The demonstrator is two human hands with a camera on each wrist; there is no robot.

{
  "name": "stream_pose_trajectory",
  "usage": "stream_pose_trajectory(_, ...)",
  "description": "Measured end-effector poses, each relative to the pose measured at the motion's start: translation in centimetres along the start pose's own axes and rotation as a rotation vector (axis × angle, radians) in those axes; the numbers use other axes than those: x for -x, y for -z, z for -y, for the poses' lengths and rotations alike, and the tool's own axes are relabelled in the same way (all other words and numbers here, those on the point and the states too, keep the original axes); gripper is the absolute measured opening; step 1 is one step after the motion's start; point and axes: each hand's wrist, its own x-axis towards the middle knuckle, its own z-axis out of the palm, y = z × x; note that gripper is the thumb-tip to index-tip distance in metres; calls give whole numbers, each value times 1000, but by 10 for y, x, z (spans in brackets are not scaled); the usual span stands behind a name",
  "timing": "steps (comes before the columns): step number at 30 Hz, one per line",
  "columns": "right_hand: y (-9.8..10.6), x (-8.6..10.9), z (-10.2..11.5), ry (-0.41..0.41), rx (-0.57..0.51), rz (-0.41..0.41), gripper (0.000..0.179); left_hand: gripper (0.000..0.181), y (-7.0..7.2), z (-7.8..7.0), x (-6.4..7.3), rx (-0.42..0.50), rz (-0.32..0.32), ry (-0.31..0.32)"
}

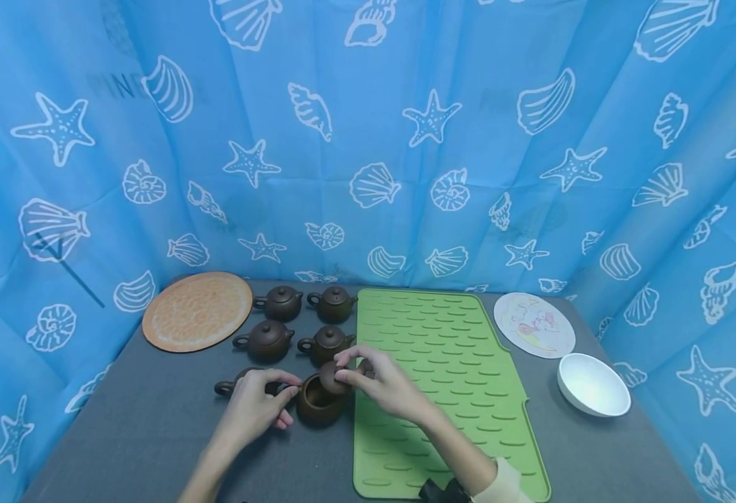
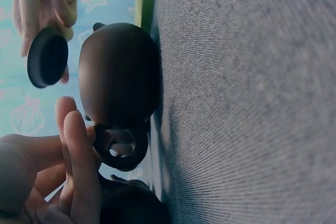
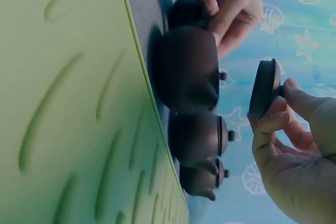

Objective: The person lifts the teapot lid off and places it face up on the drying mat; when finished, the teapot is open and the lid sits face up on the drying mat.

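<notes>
A dark brown teapot [image 1: 319, 413] stands on the grey cloth with its top uncovered. At its handle [image 2: 126, 156], the thumb and fingers of my left hand [image 1: 256, 406] pinch the upper part. My right hand [image 1: 388, 386] holds the teapot's lid [image 3: 264, 88] by the knob, tilted above the opening and apart from the pot. Behind my left hand, another teapot [image 1: 239, 381] is partly hidden. Further back stand several lidded brown teapots [image 1: 269, 341] in two columns.
A green ridged mat [image 1: 433, 377] lies just right of the teapots. An orange round mat [image 1: 197, 311] is at the back left. On the right are a white patterned disc [image 1: 534, 325] and a white bowl [image 1: 593, 384]. A blue shell-print curtain [image 1: 368, 140] hangs behind.
</notes>
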Motion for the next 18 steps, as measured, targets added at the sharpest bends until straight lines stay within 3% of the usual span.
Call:
stream_pose_trajectory(5,16,6,-3,-12,3,-11,23,16,0,0,0,8,2,-3)
stream_pose_trajectory(10,32,14,-7,10,-15,20,39,16,1,0,1,17,2,2)
stream_pose_trajectory(18,50,26,-22,-22,-204,124,45,17,0,0,2,11,4,10)
